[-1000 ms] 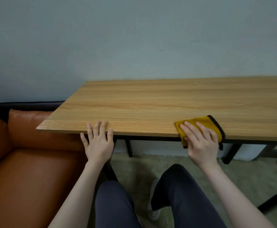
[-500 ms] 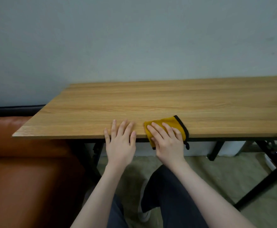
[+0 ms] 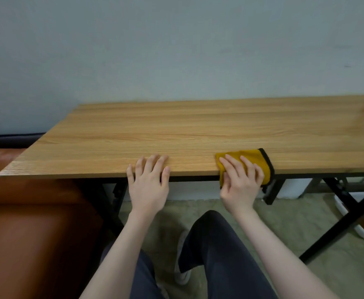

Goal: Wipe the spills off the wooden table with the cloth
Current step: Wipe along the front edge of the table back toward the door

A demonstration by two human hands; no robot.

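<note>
So we had the cloth (image 3: 250, 160) sitting right on the near edge of the table (image 3: 176, 130), lower right of centre in the frame, with part of it drooping over the lip. Our right hand (image 3: 240, 180) lay on top with fingers spread flat, pressing rather than gripping, probably so the whole pad stayed in contact with the wood. Whether the thumb hooked under the hanging bit, we couldn't tell. Our left hand (image 3: 148, 182) was just left of centre, fingers straight and loose on the edge, holding nothing, likely just bracing us. It was well apart from the cloth. Honestly we couldn't spot any spill on the wood from here. Brown couch (image 3: 25, 223) filled the lower left, black table legs (image 3: 336, 223) lower right.
</note>
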